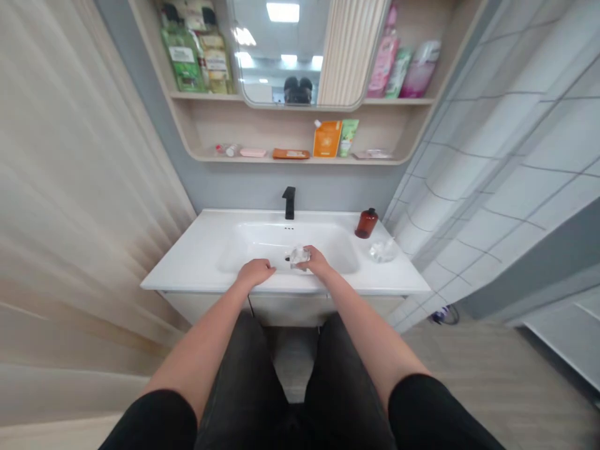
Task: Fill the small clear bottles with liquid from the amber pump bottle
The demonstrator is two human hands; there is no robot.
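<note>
Your right hand (317,261) grips a small, clear, shiny object (298,256) by its right side, above the basin (253,237) near the white counter (201,250)'s front edge; your left hand (255,272), fingers curled, is farther off.

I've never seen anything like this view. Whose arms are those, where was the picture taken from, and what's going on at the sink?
There's no machine arm here: these are a person's own bare hands. The one picture comes from a camera worn on the head, looking forward and down, so the arms reach away from you.

The right hand holds a clear, shiny thing over the sink; it is too blurred to name. The left hand is at the sink's front edge, with nothing visible in it.

A black faucet stands behind the sink. On the white counter, to the right, are a reddish-brown bottle and a clear crumpled-looking item.
</note>
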